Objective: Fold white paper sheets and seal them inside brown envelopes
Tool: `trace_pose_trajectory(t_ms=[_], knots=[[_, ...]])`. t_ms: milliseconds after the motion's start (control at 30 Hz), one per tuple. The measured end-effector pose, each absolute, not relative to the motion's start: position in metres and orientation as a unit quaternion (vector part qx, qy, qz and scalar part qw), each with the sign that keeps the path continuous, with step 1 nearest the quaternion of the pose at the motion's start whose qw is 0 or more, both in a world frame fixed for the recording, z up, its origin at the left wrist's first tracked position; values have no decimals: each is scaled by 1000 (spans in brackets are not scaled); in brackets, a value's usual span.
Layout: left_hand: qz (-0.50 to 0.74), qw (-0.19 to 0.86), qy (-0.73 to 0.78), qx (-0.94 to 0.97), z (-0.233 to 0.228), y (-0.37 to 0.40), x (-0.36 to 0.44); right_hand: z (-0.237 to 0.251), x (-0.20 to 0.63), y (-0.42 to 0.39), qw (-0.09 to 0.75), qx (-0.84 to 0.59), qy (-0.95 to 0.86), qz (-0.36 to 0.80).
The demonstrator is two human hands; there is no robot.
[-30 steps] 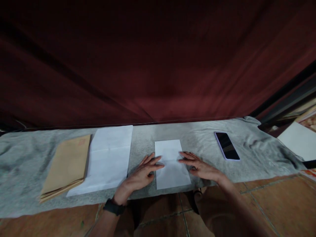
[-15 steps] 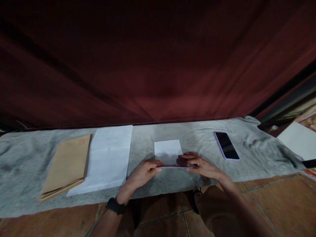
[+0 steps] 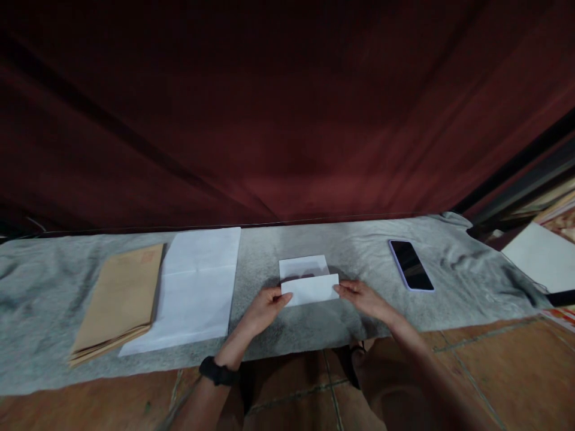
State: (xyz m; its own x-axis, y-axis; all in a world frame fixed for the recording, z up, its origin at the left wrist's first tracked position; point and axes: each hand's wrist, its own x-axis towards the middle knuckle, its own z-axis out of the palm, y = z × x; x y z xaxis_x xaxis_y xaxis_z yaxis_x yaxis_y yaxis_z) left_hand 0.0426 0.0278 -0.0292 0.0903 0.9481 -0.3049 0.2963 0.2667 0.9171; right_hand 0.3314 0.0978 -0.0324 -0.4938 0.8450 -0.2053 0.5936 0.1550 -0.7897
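White paper (image 3: 309, 291): near part is being folded over — not yet lying flat | left hand (image 3: 263, 310), right hand (image 3: 365, 300): fingers are pinching its ends | large sheet (image 3: 197, 290): lying unfolded

From here I see L hand (image 3: 265, 308) & R hand (image 3: 363, 297) pinching folded sheet (image 3: 311, 291) at its ends; brown envelopes (image 3: 119, 296) overlap lg white paper (image 3: 200, 287) to L, phone (image 3: 412, 265) to R, on grey cloth (image 3: 258, 260).
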Motion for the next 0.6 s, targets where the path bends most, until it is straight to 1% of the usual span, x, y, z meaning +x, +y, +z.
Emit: trace_pose_trajectory(t_ms=[100,167,267,400,500,600], knots=[[325,502,627,499,-35,30,44,-38,326,101,125,-495,-745,429],[318,478,647,502,-37,32,46,-39,321,101,118,-512,-753,396],[286,405,691,526,-35,33,51,-37,311,100,98,-538,-770,328],[227,301,753,540,-32,37,58,-33,299,99,50,-587,-768,251],[206,272,778,528,-29,42,63,-32,292,100,18,-620,-754,215],[211,266,789,512,-27,46,66,-30,288,102,5,-640,-743,195]])
